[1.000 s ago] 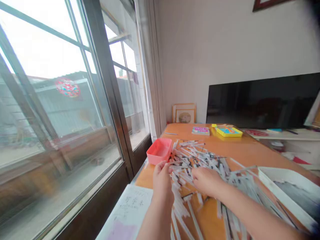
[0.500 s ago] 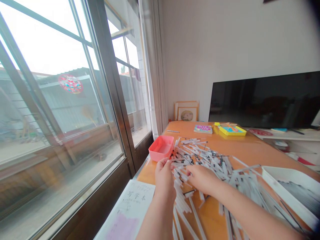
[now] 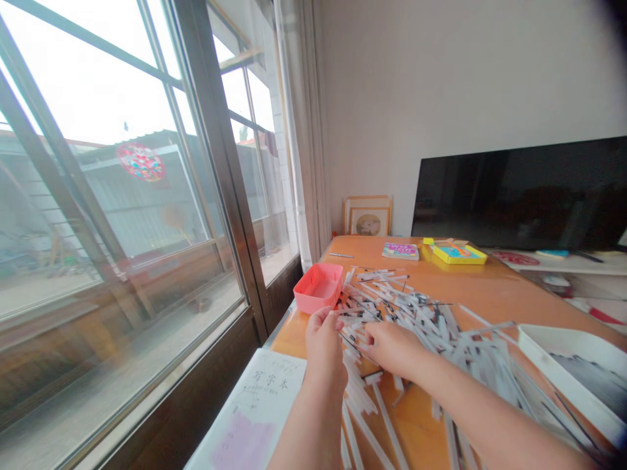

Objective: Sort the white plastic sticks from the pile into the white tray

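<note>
Fingers [image 3: 327, 318] amid tubes [image 3: 426, 321] beside 写字本 booklet [image 3: 258, 406]

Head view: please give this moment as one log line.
left hand: touching white stick pile | right hand: on same pile | pink tray: beside pile

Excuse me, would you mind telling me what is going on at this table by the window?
A person has both hands in a heap of thin white sticks on an orange table. The left hand and right hand meet at the heap's near-left edge, with a thin dark stick running between them; which hand grips it is hard to tell. A pink tray lies just beyond the left hand, and a white tray lies to the right.
</note>
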Demonstrator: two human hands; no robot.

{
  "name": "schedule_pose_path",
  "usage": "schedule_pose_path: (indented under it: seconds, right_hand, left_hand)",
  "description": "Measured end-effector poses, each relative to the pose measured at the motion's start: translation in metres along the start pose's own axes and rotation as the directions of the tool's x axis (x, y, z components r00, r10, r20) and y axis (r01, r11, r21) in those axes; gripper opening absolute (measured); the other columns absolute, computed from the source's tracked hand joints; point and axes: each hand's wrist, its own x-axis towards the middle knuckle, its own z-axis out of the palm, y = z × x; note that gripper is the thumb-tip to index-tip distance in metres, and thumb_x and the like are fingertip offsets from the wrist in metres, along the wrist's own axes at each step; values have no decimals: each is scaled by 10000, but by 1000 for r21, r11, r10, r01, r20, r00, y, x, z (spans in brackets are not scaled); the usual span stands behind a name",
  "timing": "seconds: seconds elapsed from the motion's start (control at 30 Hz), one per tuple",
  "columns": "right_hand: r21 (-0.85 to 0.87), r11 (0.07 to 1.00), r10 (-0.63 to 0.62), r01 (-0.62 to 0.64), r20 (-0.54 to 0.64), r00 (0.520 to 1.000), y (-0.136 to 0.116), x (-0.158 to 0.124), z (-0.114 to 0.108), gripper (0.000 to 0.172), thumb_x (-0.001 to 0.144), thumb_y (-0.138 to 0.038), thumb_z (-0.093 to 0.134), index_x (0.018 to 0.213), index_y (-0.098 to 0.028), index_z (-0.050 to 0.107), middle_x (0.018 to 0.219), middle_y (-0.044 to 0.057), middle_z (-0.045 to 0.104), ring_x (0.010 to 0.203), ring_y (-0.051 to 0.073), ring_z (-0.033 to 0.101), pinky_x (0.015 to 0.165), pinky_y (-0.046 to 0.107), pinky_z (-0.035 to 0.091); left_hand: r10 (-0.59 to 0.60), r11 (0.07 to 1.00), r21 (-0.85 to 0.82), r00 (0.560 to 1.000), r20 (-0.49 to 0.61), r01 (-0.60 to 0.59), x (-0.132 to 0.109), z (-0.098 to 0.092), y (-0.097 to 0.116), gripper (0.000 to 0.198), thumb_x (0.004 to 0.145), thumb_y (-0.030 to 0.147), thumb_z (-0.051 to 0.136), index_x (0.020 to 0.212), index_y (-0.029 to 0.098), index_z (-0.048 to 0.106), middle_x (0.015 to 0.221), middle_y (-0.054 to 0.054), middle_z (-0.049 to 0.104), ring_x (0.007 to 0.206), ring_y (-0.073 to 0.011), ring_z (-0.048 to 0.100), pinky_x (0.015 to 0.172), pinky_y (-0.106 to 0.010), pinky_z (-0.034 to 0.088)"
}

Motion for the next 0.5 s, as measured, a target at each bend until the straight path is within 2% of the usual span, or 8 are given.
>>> schedule_pose_path:
  seconds: [0.2, 0.37, 0.5]
  right_hand:
    - [0, 1000, 13, -13, 22, 1000, 0, 0, -1, 160, 840, -407, 633, 831, -260, 695, 819, 20, 731, 793, 195, 674, 600, 258, 316]
    - [-26, 998, 60, -59, 24, 998, 12, -1, -9, 88, 834, -291, 610, 839, -244, 683, 830, 27, 734, 774, 184, 654, 598, 258, 297]
    - [-53, 995, 85, -83, 36, 996, 19, -4, -11, 84, 788, -298, 646, 781, -226, 688, 823, 46, 732, 766, 198, 648, 601, 264, 293]
  left_hand:
    - [-6, 1000, -5, 1000, -7, 6, -1, 0, 1, 263, 763, 282, 651, 1007, 184, 633, 947, -67, 678, 740, -138, 584, 676, -270, 382]
    - [-15, 1000, -3, 1000, 3, 15, 0, 0, 0, 253, 756, 260, 650, 998, 188, 628, 937, -66, 690, 721, -134, 577, 670, -269, 375]
    - [-17, 1000, 2, 1000, -5, 17, 1, 0, -2, 249, 760, 268, 655, 997, 194, 630, 999, -74, 695, 740, -133, 590, 691, -272, 386]
